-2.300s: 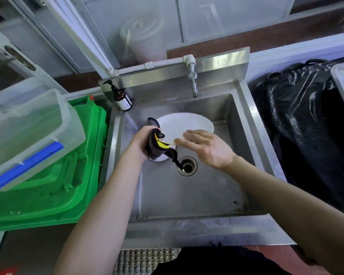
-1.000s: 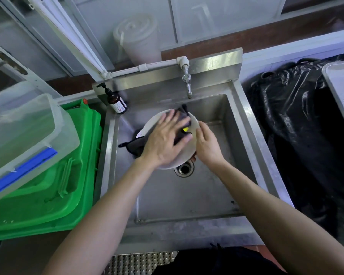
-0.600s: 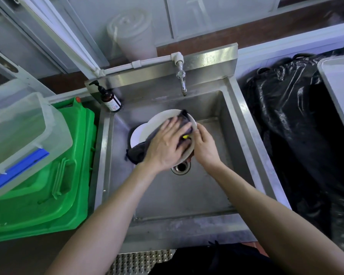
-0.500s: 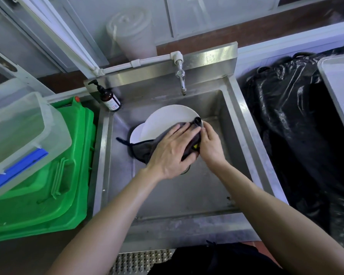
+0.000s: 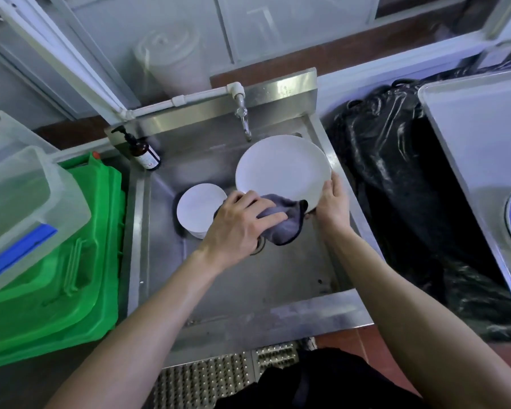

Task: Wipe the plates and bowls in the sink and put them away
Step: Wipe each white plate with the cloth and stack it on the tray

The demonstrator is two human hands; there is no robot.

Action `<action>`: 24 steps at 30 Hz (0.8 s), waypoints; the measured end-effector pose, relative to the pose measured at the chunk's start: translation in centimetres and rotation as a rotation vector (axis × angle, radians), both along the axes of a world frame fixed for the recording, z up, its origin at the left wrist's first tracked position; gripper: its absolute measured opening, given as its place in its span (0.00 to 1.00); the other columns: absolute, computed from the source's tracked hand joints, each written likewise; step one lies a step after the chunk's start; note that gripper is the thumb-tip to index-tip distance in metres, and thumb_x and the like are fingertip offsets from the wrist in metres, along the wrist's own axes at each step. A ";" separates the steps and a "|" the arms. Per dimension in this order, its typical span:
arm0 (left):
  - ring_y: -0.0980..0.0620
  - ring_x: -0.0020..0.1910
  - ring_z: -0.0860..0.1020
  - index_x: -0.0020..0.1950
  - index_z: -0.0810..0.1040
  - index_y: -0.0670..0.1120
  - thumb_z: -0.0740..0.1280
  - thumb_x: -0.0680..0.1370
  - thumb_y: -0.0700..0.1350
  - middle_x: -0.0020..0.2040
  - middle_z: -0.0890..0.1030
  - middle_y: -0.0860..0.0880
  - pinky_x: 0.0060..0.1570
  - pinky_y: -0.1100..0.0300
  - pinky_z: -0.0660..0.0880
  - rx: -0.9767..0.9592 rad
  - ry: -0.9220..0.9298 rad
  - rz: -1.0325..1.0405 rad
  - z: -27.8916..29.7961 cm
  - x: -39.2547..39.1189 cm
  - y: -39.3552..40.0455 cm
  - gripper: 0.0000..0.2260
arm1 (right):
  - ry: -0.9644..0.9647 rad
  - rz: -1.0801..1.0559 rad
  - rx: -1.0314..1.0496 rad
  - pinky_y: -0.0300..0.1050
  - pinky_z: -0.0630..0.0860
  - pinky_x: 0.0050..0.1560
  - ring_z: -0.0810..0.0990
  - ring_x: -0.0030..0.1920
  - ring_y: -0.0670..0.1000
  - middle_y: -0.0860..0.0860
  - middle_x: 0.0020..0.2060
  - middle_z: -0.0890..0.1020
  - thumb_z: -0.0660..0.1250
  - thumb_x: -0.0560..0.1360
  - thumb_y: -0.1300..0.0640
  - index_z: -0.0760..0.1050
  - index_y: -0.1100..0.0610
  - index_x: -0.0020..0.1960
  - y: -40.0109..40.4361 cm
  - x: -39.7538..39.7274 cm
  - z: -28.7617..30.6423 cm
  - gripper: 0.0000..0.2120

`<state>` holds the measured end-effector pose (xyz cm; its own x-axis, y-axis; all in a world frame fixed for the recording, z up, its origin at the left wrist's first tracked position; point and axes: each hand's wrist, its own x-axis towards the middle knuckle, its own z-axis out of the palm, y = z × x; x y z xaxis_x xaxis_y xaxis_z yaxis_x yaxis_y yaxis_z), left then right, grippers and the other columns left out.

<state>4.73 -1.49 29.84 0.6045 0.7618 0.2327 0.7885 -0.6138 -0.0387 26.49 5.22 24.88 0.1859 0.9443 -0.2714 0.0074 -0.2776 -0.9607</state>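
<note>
Currently mid-wipe: right hand (image 5: pixel 332 209) grips rim of large plate (image 5: pixel 282 169), tilted above sink (image 5: pixel 278 278); left hand (image 5: pixel 239 225) fingers press grey cloth (image 5: pixel 281 221) on its lower edge. Smaller dishes (image 5: pixel 199 208) wait in sink, unwiped; nothing visibly put away.

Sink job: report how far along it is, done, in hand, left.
Done: nothing visibly put away from here. In hand: the right hand grips the large white plate at its rim, tilted up over the sink, while the left hand presses the grey cloth against its lower edge. Left: the smaller white plates stacked on the sink floor await wiping.
</note>
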 end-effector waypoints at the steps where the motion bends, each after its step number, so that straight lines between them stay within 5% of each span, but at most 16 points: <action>1: 0.39 0.54 0.79 0.67 0.85 0.50 0.58 0.72 0.34 0.62 0.84 0.46 0.50 0.45 0.73 -0.008 0.001 -0.015 -0.1 0.9 -0.7 0.29 | -0.004 -0.044 0.001 0.61 0.78 0.70 0.81 0.64 0.50 0.46 0.62 0.83 0.54 0.86 0.47 0.75 0.41 0.68 -0.7 1.3 0.2 0.15; 5: 0.39 0.56 0.79 0.68 0.84 0.50 0.62 0.73 0.35 0.62 0.84 0.45 0.52 0.45 0.74 -0.055 -0.019 -0.066 -2.1 4.6 -3.9 0.26 | -0.078 -0.186 -0.021 0.62 0.83 0.60 0.82 0.61 0.53 0.47 0.60 0.82 0.54 0.86 0.45 0.75 0.42 0.69 -4.0 8.1 1.3 0.16; 7: 0.40 0.57 0.79 0.68 0.84 0.51 0.64 0.74 0.36 0.63 0.84 0.45 0.54 0.45 0.74 -0.078 -0.041 -0.079 -4.0 6.9 -5.6 0.25 | -0.119 -0.278 -0.027 0.50 0.83 0.54 0.81 0.60 0.52 0.48 0.60 0.82 0.54 0.87 0.47 0.75 0.44 0.69 -6.1 12.2 1.3 0.16; 10: 0.40 0.57 0.79 0.65 0.86 0.50 0.68 0.76 0.36 0.62 0.84 0.45 0.55 0.44 0.76 -0.121 -0.127 -0.109 -7.4 11.6 -7.7 0.20 | -0.124 -0.395 -0.006 0.51 0.85 0.49 0.83 0.55 0.55 0.51 0.56 0.82 0.54 0.86 0.48 0.76 0.49 0.67 -9.2 17.1 1.8 0.16; 12: 0.40 0.56 0.79 0.64 0.86 0.51 0.70 0.78 0.37 0.61 0.85 0.46 0.54 0.44 0.76 -0.164 -0.177 -0.126 -9.3 15.2 -8.5 0.17 | -0.146 -0.431 -0.021 0.38 0.83 0.41 0.81 0.48 0.50 0.50 0.53 0.80 0.54 0.88 0.51 0.75 0.50 0.66 -11.3 19.9 2.0 0.14; 15: 0.41 0.58 0.79 0.66 0.85 0.54 0.74 0.74 0.37 0.63 0.84 0.48 0.56 0.46 0.75 -0.271 -0.136 -0.117 -11.8 19.9 -8.8 0.23 | -0.188 -0.464 -0.007 0.46 0.79 0.60 0.79 0.55 0.53 0.51 0.57 0.81 0.53 0.86 0.52 0.76 0.46 0.63 -13.8 22.9 2.1 0.14; 17: 0.40 0.60 0.79 0.68 0.83 0.54 0.71 0.75 0.40 0.64 0.82 0.48 0.58 0.45 0.75 -0.313 -0.045 -0.127 -13.6 22.3 -8.9 0.22 | -0.246 -0.466 -0.014 0.40 0.71 0.56 0.76 0.57 0.51 0.51 0.59 0.80 0.53 0.87 0.56 0.76 0.51 0.68 -14.8 25.1 1.8 0.16; 20: 0.38 0.70 0.76 0.74 0.79 0.55 0.66 0.79 0.43 0.73 0.77 0.45 0.67 0.43 0.73 -0.430 0.066 -0.080 -15.6 24.0 -9.1 0.24 | -0.202 -0.463 -0.018 0.42 0.73 0.58 0.77 0.60 0.50 0.49 0.60 0.81 0.53 0.87 0.56 0.76 0.52 0.70 -15.0 27.6 1.3 0.17; 24: 0.40 0.81 0.66 0.83 0.68 0.61 0.74 0.78 0.49 0.84 0.65 0.47 0.77 0.45 0.66 -0.587 0.198 -0.010 -15.3 23.8 -8.9 0.34 | -0.134 -0.415 -0.016 0.51 0.76 0.65 0.79 0.62 0.52 0.49 0.61 0.82 0.54 0.87 0.53 0.76 0.47 0.69 -13.7 30.2 0.5 0.16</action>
